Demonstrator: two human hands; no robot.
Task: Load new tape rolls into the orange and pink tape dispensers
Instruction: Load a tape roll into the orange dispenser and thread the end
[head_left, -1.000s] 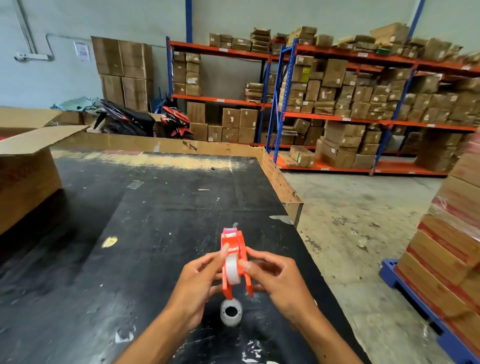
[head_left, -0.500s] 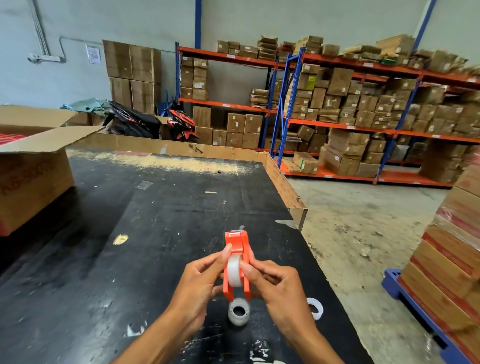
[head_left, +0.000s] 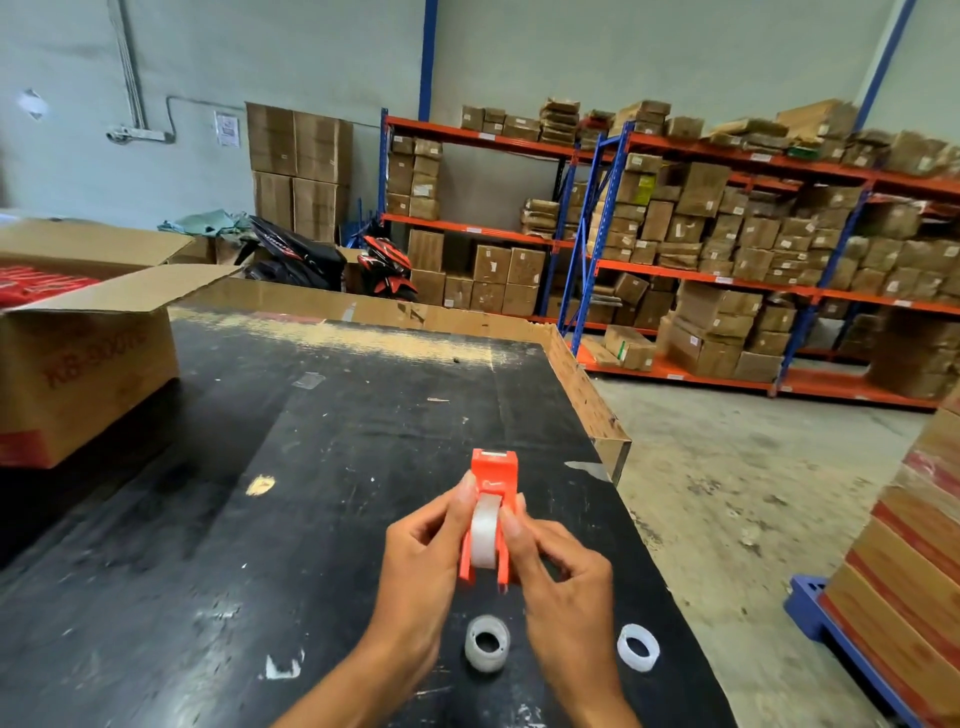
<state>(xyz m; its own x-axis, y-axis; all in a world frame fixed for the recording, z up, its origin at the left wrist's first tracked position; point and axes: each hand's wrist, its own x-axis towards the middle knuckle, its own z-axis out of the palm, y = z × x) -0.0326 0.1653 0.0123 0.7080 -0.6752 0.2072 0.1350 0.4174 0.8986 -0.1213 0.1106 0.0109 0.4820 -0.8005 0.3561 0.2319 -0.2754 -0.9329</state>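
I hold the orange tape dispenser (head_left: 493, 473) upright above the black table (head_left: 322, 493), its cutter end pointing away from me. A clear tape roll (head_left: 484, 530) sits between its two side walls. My left hand (head_left: 423, 561) grips the dispenser's left side, thumb on the roll. My right hand (head_left: 558, 566) pinches the right side. On the table below lie a second clear tape roll (head_left: 487, 643) and a thin white ring (head_left: 638, 647), an empty core. No pink dispenser is visible.
An open cardboard box (head_left: 88, 358) stands on the table's left. The table's right edge (head_left: 592, 400) drops to a concrete floor. Stacked cartons on a blue pallet (head_left: 831, 623) stand at the right. Shelving with boxes lines the back wall.
The view has tilted so the hands sit lower and the white ring shows fully. The hands keep their hold on the dispenser, fingers pressing the roll between the walls.
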